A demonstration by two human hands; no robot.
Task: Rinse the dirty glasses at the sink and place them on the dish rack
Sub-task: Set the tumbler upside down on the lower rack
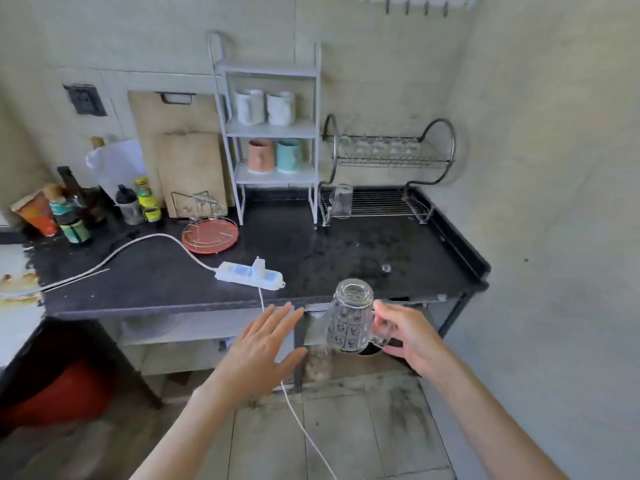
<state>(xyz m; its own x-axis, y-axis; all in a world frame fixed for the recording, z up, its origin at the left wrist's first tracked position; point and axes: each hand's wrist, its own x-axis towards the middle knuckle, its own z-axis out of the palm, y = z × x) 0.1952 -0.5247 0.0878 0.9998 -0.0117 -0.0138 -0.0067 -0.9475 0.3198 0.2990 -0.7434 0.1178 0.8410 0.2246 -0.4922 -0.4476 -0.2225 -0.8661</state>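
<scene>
Black counter [311, 251]: carries the dish rack [384, 174] at its back right
Left hand [263, 355]: fingers spread, holding nothing
Right hand [405, 336]: pinches handle of glass mug [351, 317], inverted (draining, I judge)
Next: carry mug up onto rack, rim down

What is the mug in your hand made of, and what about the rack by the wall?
The mug looks like clear pressed glass: you see through it, and its wall carries a raised pattern. The dish rack seems to be shiny metal wire, probably chromed or stainless steel, judging by its thin silvery bars.
</scene>
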